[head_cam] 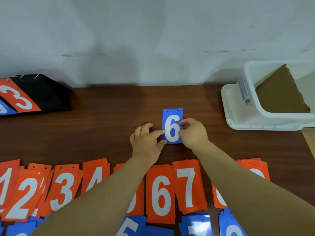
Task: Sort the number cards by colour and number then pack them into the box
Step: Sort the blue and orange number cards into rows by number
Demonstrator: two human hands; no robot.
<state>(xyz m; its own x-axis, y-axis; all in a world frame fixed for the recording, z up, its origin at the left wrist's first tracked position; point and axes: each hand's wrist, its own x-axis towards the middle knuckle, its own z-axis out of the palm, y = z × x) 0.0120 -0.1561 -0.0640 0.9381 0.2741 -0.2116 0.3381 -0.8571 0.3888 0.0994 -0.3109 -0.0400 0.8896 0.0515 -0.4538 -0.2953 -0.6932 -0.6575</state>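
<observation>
A blue card with a white 6 [172, 116] lies on the brown table past the card rows. My left hand [147, 142] pinches its left edge and my right hand [193, 133] pinches its right edge, both touching the card. Nearer me runs a row of orange card stacks: 1 [7, 183], 2 [28, 198], 3 [64, 189], 4 [95, 176], 6 [161, 193], 7 [188, 186]. My arms hide parts of other stacks. Blue card stacks [196, 225] lie along the bottom edge. The clear plastic box [265, 114] stands at the back right.
A black scoreboard stand [44, 94] with an orange 3 card [18, 97] sits at the back left. The box rests on its white lid [228, 103] and holds a brown cardboard piece [279, 94]. A pale wall runs behind the table.
</observation>
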